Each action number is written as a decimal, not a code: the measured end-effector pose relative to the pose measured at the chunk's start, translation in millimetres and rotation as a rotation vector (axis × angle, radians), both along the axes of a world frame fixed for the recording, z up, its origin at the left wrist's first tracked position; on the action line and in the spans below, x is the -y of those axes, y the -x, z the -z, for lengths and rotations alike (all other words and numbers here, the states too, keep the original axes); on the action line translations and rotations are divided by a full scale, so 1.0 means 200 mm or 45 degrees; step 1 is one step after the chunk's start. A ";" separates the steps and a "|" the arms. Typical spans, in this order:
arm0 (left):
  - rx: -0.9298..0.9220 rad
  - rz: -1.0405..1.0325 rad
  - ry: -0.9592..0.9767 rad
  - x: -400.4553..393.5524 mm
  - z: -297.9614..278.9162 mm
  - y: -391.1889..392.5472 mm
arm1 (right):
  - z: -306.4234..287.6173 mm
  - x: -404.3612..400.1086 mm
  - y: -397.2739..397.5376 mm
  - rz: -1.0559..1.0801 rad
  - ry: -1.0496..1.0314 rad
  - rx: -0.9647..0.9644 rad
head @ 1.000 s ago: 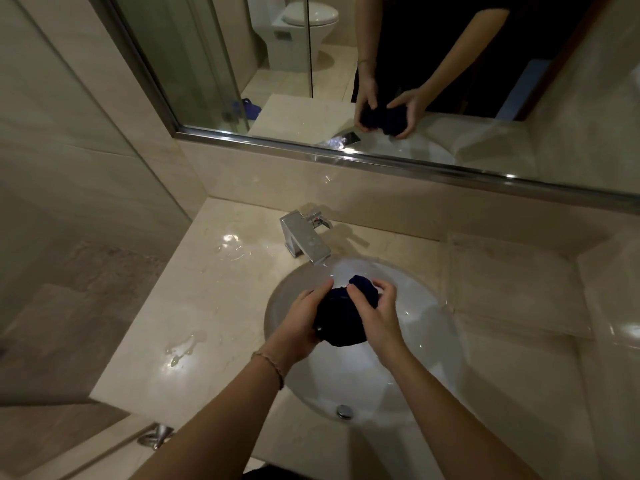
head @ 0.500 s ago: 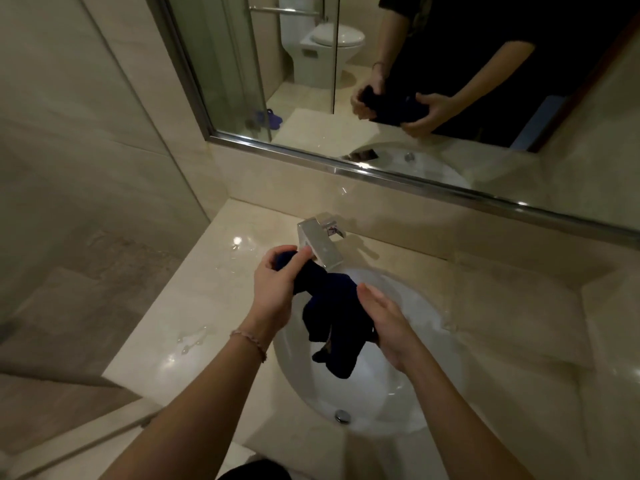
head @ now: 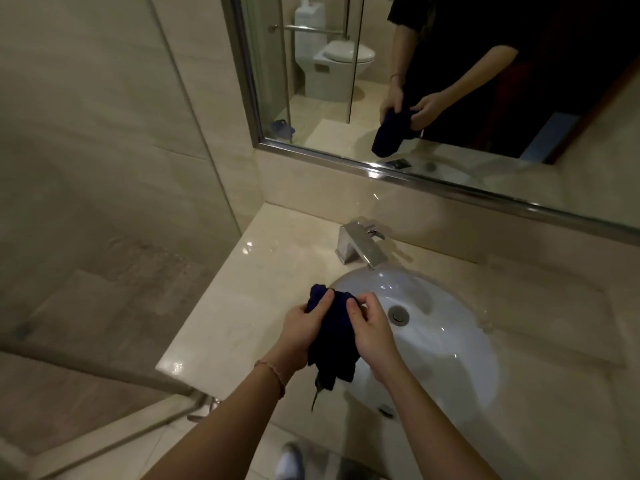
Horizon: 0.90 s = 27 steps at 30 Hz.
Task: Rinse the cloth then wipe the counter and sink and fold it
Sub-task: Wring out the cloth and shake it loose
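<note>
A dark navy cloth (head: pixel 334 344) hangs bunched between both hands, above the left rim of the white round sink (head: pixel 446 344). My left hand (head: pixel 301 327) grips its upper left part. My right hand (head: pixel 372 330) pinches its upper right edge with curled fingers. The cloth's lower end dangles over the sink's near left rim. The beige stone counter (head: pixel 242 306) spreads to the left of the basin. Behind the sink stands a square chrome faucet (head: pixel 362 245); no water runs from it.
A glass shower partition (head: pixel 138 202) borders the counter's left edge. A wide mirror (head: pixel 450 81) with a chrome frame hangs above the backsplash. The sink's drain (head: pixel 398 315) is open. Counter surface extends to the right of the basin (head: pixel 554 323).
The cloth went from balled up over the basin to spread near the faucet, and now hangs bunched at the sink's left rim. Both hands shifted toward me and left.
</note>
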<state>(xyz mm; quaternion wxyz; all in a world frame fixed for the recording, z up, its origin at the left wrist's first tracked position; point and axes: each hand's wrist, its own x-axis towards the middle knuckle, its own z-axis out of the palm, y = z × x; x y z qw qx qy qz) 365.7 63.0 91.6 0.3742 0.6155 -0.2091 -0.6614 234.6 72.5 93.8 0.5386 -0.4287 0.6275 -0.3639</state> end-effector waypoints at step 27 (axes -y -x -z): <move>0.275 0.450 0.542 -0.02 -0.24 -0.34 | 0.04 -0.06 -0.30 0.081 -0.094 0.141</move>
